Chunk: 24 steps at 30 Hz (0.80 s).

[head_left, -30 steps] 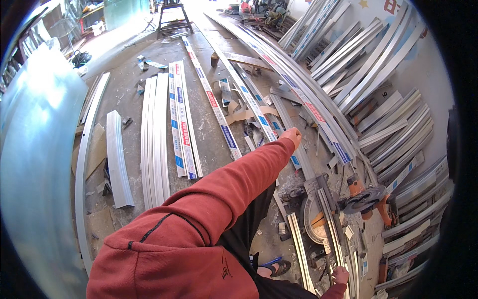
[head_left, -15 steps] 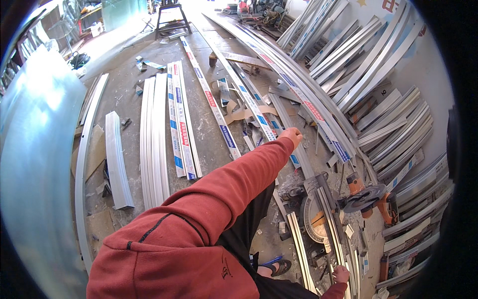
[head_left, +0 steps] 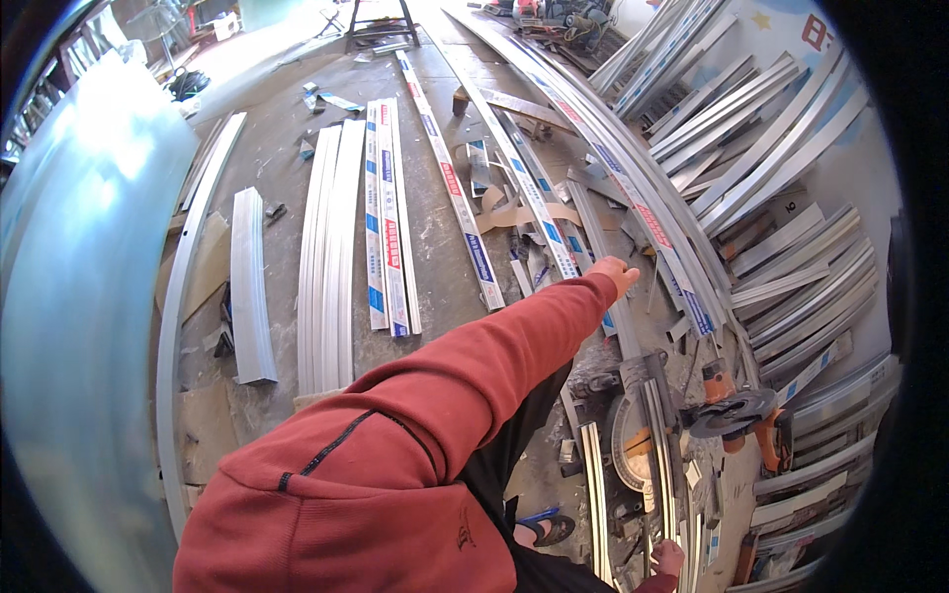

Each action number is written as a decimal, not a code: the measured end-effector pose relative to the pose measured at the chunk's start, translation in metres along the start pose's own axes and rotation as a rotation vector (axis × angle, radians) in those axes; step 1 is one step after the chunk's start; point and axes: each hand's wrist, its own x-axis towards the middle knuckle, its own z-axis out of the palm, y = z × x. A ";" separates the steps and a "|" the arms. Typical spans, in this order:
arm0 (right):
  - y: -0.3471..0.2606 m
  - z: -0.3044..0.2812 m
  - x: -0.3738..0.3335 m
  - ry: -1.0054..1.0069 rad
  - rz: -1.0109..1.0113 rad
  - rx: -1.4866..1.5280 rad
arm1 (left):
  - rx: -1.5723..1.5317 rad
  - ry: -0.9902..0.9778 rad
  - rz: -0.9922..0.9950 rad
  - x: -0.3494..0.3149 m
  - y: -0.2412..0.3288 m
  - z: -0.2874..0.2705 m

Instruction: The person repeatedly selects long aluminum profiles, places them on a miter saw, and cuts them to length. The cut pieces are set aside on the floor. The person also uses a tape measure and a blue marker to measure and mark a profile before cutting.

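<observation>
My left hand (head_left: 618,277), at the end of an outstretched red sleeve, is closed above a long grey aluminium profile (head_left: 627,334). What it holds, if anything, is hidden. That profile runs towards a mitre saw, whose round base (head_left: 625,457) lies on the floor and whose dark blade (head_left: 730,413) shows beside orange parts. Near the lower edge, my right hand (head_left: 668,557) has its fingers curled at a narrow aluminium profile (head_left: 654,425) that crosses the saw base. Some of its fingers are out of sight.
Film-covered profiles (head_left: 388,222) and bare profiles (head_left: 331,257) lie on the floor to the left, beyond them a large glass-like sheet (head_left: 84,296). More profiles (head_left: 811,296) lean along the right wall. Offcuts and tan strips (head_left: 519,217) litter the middle. A dark stand (head_left: 381,22) is far ahead.
The view has turned slightly, so the floor and profiles sit further right in the picture. Both hands keep nearly the same places relative to the saw.
</observation>
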 end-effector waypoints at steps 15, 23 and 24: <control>-0.022 0.012 -0.037 0.109 -0.276 -0.206 | -0.154 -0.051 -0.047 0.054 -0.045 0.037; -0.024 0.010 -0.056 0.128 -0.176 -0.176 | -0.126 -0.176 -0.042 0.031 -0.016 0.032; -0.022 0.006 -0.057 0.108 -0.166 -0.172 | -0.117 -0.180 -0.039 0.030 -0.014 0.034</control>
